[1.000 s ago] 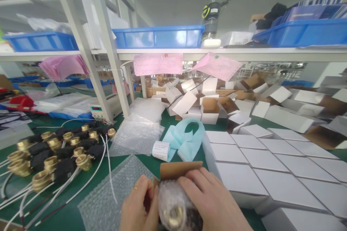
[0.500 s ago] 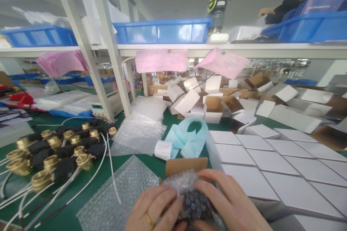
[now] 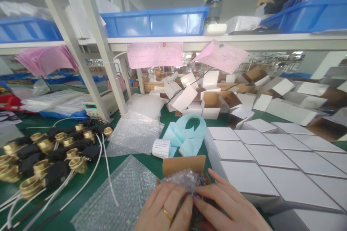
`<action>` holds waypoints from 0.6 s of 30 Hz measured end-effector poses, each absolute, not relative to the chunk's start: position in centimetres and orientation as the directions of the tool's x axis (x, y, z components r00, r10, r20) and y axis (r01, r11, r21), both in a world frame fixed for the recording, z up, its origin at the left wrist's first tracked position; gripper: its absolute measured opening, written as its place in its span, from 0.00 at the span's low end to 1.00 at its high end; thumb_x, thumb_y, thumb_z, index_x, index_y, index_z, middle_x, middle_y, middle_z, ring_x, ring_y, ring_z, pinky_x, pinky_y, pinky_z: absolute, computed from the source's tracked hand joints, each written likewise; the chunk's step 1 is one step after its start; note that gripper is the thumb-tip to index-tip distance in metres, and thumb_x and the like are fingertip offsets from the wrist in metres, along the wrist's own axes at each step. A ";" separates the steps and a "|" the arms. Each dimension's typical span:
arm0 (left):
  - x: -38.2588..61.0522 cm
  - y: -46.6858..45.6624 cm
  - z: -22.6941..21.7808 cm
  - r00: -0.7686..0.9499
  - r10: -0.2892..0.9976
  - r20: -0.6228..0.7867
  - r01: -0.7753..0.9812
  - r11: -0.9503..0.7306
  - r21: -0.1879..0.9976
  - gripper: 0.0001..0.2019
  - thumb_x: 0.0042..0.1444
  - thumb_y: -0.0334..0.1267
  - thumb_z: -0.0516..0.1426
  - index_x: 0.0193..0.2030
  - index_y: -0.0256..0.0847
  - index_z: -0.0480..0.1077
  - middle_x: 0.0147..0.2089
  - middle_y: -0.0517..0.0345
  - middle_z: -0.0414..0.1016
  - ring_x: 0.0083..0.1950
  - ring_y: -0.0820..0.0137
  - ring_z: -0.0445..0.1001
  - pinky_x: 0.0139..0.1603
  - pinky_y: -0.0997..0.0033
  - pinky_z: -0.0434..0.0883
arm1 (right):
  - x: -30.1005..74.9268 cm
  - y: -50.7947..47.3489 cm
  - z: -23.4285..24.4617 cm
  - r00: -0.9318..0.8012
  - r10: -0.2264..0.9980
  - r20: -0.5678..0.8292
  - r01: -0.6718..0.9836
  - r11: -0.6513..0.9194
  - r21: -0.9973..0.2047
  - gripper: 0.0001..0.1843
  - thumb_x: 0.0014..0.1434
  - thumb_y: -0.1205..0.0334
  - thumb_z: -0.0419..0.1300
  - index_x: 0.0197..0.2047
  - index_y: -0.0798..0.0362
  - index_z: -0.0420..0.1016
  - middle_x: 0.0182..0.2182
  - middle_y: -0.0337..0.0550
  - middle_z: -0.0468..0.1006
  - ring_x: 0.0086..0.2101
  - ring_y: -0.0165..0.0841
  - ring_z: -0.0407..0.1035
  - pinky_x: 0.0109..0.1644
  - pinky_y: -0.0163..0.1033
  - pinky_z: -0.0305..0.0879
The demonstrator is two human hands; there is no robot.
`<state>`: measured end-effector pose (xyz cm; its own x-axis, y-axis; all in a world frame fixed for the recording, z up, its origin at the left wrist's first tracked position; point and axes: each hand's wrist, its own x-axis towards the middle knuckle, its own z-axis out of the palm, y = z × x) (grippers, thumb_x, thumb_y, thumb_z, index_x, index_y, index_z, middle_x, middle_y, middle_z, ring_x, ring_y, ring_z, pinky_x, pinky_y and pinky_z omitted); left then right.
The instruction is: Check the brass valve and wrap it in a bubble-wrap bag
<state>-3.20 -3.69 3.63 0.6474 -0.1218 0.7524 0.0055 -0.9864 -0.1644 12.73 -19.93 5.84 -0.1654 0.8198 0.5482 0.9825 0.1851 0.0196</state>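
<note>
At the bottom middle, my left hand (image 3: 165, 209), with a gold ring on one finger, and my right hand (image 3: 230, 209) press down together on a dark part wrapped in bubble wrap (image 3: 187, 180). The wrapped part sits in a small open cardboard box (image 3: 182, 164) with its brown flap standing up behind it. The fingers of both hands lie close together over the wrap. A loose sheet of bubble wrap (image 3: 119, 195) lies on the green mat just left of my hands.
Brass-and-black fittings with white cables (image 3: 48, 155) lie at the left. Closed white boxes (image 3: 271, 158) sit in rows at the right, open ones (image 3: 214, 97) piled behind. A label roll (image 3: 162, 148), teal cloth (image 3: 187, 133) and bubble wrap sheets (image 3: 137, 130) lie mid-table. Blue bins (image 3: 154, 23) stand on the shelf.
The wrapped part, first held up with its brass end showing, has gone down into the box. Both hands have shifted on top of it and now press on it.
</note>
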 end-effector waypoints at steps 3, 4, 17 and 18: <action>-2.4 -3.8 4.4 0.671 -0.206 0.712 -0.064 -0.973 -0.221 0.16 0.70 0.35 0.46 0.56 0.42 0.72 0.58 0.63 0.79 0.58 0.70 0.75 0.51 0.69 0.74 | 13.4 -21.4 4.0 0.066 0.788 0.612 0.937 0.163 -0.310 0.18 0.67 0.71 0.60 0.59 0.50 0.69 0.55 0.47 0.72 0.56 0.37 0.69 0.70 0.42 0.53; -2.0 -3.9 4.7 0.677 -0.216 0.703 -0.076 -0.971 -0.225 0.17 0.71 0.36 0.45 0.56 0.44 0.72 0.59 0.66 0.78 0.59 0.70 0.73 0.49 0.68 0.74 | 13.5 -21.8 3.1 0.188 0.773 0.606 0.869 0.157 -0.469 0.25 0.66 0.67 0.64 0.64 0.48 0.65 0.60 0.48 0.67 0.61 0.40 0.64 0.70 0.41 0.55; 2.1 -3.5 5.0 0.774 -0.366 0.516 -0.320 -0.930 -0.180 0.09 0.62 0.41 0.62 0.35 0.43 0.67 0.37 0.69 0.75 0.44 0.69 0.68 0.50 0.62 0.58 | 12.1 -17.4 -1.5 0.508 0.825 0.246 0.187 0.173 -0.967 0.36 0.45 0.58 0.68 0.58 0.54 0.67 0.55 0.52 0.73 0.57 0.47 0.68 0.62 0.45 0.69; 2.0 -3.5 5.2 0.774 -0.371 0.513 -0.323 -0.928 -0.183 0.08 0.62 0.40 0.62 0.34 0.43 0.67 0.37 0.69 0.76 0.43 0.70 0.68 0.50 0.63 0.58 | 12.1 -17.5 -1.8 0.517 0.818 0.251 0.212 0.162 -0.964 0.37 0.45 0.58 0.68 0.58 0.54 0.67 0.56 0.51 0.73 0.58 0.47 0.67 0.62 0.45 0.69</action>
<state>1.99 -3.51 5.19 0.7741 -0.3708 0.5131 -0.3234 -0.9284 -0.1829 12.15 -17.51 -1.80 0.5173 0.8180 0.2514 0.2116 0.1624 -0.9638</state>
